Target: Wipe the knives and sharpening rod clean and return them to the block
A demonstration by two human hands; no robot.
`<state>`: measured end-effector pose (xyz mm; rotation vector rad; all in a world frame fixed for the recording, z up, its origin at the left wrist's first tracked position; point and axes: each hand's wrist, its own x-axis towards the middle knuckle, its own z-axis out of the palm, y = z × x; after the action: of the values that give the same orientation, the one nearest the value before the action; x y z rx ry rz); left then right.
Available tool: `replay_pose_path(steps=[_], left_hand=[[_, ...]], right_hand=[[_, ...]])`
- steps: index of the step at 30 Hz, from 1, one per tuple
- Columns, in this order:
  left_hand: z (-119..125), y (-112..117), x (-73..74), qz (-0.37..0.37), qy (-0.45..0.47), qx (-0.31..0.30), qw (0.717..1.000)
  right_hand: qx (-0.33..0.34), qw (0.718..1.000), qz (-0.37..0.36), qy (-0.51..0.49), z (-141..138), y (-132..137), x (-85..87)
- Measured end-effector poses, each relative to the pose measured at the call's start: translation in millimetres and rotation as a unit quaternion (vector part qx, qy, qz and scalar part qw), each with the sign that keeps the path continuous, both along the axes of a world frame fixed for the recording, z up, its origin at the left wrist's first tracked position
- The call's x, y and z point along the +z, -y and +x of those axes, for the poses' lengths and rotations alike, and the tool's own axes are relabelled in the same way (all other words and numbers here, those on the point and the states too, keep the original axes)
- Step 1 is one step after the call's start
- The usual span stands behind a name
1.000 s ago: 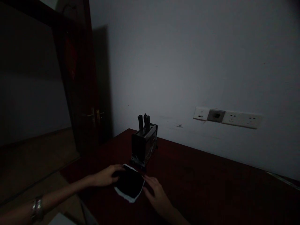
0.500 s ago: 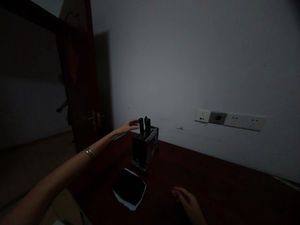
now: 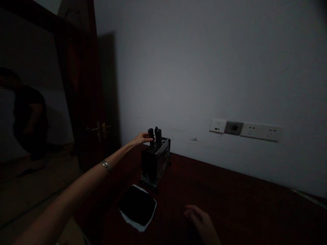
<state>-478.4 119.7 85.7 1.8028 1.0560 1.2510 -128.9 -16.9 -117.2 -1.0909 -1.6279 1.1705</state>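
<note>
A dark knife block (image 3: 155, 163) stands on the dark red table (image 3: 230, 197) near the wall, with black knife handles (image 3: 154, 135) sticking up from its top. My left hand (image 3: 143, 139) reaches out to the block, its fingers closing round the leftmost handle. In front of the block lies a flat black sheet with a white edge (image 3: 137, 207). My right hand (image 3: 200, 220) rests on the table to the right of the sheet, fingers loosely spread and nothing in them.
A white wall runs behind the table, with a row of sockets (image 3: 246, 129) at the right. A dark wooden door (image 3: 84, 88) stands open at the left. Beyond it a person in dark clothes (image 3: 28, 119) stands in a dim room.
Both hands left the black sheet. My left hand reached up to the knife block and now grips a handle. My right hand drew back to the right. A person has come into view at the left.
</note>
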Motion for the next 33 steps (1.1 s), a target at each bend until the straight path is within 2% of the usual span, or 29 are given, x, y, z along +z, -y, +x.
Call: replay_pose_path(steps=[12, 20, 26, 33], left_hand=[[-2.3, -6.0, 2.3, -0.016, 0.0, -0.011, 1.0], [1.4, 5.1, 10.1, -0.022, -0.011, -0.004, 1.0], [3.9, 6.5, 14.6, -0.026, -0.017, -0.008, 0.999], [1.0, 3.8, 27.5, -0.021, -0.016, -0.013, 1.0]], right_hand=[[-0.001, 1.0, 0.01, 0.017, -0.7, 0.3, 2.1], [0.007, 1.0, 0.009, 0.021, -0.8, -3.0, -2.9], [0.002, 1.0, -0.006, 0.026, -0.6, 1.3, 4.1], [0.004, 1.0, -0.011, 0.007, -1.1, 1.6, 7.5]])
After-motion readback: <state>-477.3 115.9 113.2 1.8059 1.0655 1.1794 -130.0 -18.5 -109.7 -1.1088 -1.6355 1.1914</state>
